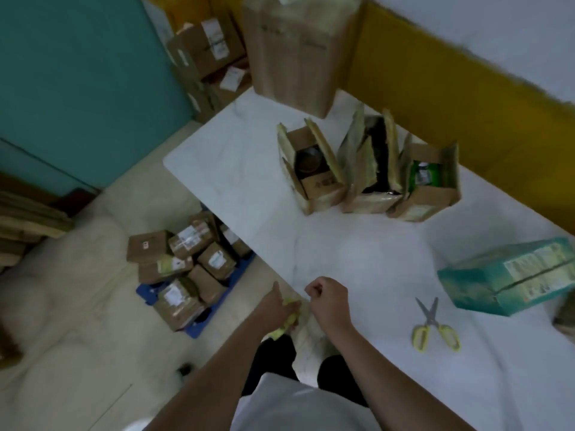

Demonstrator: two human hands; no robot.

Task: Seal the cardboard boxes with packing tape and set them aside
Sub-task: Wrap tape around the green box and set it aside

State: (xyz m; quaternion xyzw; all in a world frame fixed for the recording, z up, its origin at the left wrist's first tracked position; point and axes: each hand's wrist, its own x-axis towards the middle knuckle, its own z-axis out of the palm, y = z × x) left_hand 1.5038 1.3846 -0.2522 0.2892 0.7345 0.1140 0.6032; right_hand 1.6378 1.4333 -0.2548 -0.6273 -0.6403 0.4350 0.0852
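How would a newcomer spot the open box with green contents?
On the white table, three open cardboard boxes stand in a row near the yellow wall stripe. Take the rightmost one. Alone among them, it shows something green inside.

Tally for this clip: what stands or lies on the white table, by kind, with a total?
Open cardboard boxes: 3
Tall closed cardboard box: 1
Teal box: 1
Scissors: 1
Total: 6
One more thing at the right edge is cut off and not counted.
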